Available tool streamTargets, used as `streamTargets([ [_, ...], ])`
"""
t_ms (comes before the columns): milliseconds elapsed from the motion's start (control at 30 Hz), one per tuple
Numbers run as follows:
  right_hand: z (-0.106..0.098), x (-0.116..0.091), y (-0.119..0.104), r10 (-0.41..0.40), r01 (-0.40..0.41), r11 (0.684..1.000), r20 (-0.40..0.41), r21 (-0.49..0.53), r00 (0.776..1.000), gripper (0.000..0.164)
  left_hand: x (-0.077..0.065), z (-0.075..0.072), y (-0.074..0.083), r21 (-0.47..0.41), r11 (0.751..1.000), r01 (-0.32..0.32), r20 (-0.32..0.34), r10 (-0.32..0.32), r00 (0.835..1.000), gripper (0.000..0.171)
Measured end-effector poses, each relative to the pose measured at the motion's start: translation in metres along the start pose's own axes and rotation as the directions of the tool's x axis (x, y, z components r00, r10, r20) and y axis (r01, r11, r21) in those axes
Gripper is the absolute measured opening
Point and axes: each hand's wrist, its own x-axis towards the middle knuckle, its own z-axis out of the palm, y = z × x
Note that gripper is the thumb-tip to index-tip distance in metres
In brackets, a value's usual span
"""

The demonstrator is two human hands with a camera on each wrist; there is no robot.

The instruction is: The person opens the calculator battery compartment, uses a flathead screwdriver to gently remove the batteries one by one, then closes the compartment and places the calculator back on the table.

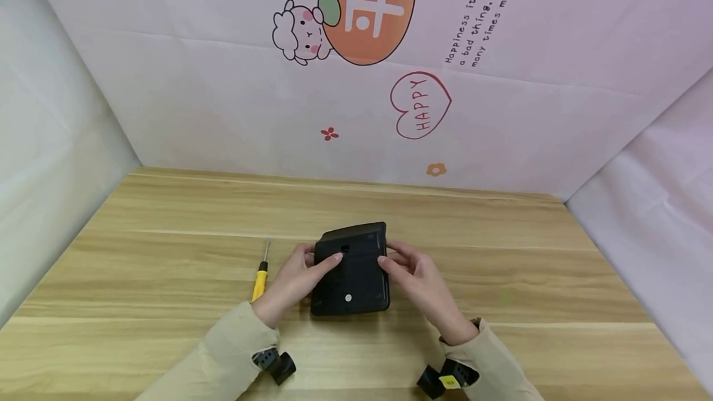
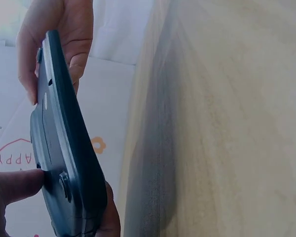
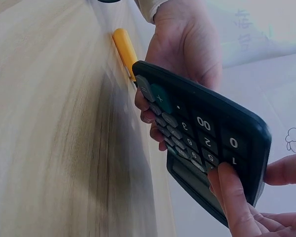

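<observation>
A black calculator (image 1: pixel 359 280) is held up off the table between both hands, its back towards the head camera. In the right wrist view its front shows number keys (image 3: pixel 204 123) and a display panel. My left hand (image 1: pixel 298 274) grips the left edge, thumb lying across the back and fingers behind on the key side. My right hand (image 1: pixel 420 277) pinches the right edge, thumb on the back and fingertips over the keys. A small pale round spot sits low on the back, and a dark slot is near the left thumb tip.
A screwdriver (image 1: pixel 260 280) with a yellow and black handle lies on the wooden table (image 1: pixel 501 252) beside the left hand, its shaft pointing away. White printed cloth (image 1: pixel 223 91) rises behind the table, with plain white cloth at both sides.
</observation>
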Motion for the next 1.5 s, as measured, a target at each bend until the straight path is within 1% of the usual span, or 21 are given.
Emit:
streamTargets([
  [233,-0.001,0.001,-0.002,0.004,-0.004,1.0,-0.005,-0.027,1.0,0.054,0.001,-0.002,0.001,0.006,1.0,-0.014,-0.002,0.014,1.0,0.065],
  [433,-0.001,0.002,0.0,0.009,-0.008,0.999,0.011,-0.031,1.0,0.061,-0.001,-0.006,0.004,0.061,0.998,-0.008,-0.016,0.009,1.0,0.063],
  [600,-0.002,0.003,0.001,0.006,-0.005,0.997,0.01,-0.077,1.0,0.063,-0.001,-0.007,0.005,0.075,0.997,-0.011,-0.025,0.013,1.0,0.059],
  [800,-0.002,0.003,0.003,0.025,-0.027,0.992,-0.019,-0.126,1.0,0.061,-0.001,-0.007,0.005,0.089,0.996,-0.024,-0.026,0.026,0.999,0.055],
  [933,-0.003,0.004,0.004,0.028,-0.031,0.988,-0.023,-0.15,0.999,0.059,-0.001,-0.007,0.005,0.098,0.995,-0.028,-0.032,0.031,0.999,0.053],
  [1233,-0.003,0.006,0.006,0.026,-0.027,0.985,-0.007,-0.17,1.0,0.057,-0.001,-0.009,0.006,0.094,0.995,-0.038,-0.037,0.042,0.998,0.051],
  [1500,-0.001,0.008,0.008,0.017,-0.017,0.986,-0.003,-0.163,1.0,0.054,-0.003,-0.011,0.008,0.096,0.995,-0.04,-0.042,0.044,0.998,0.051],
])
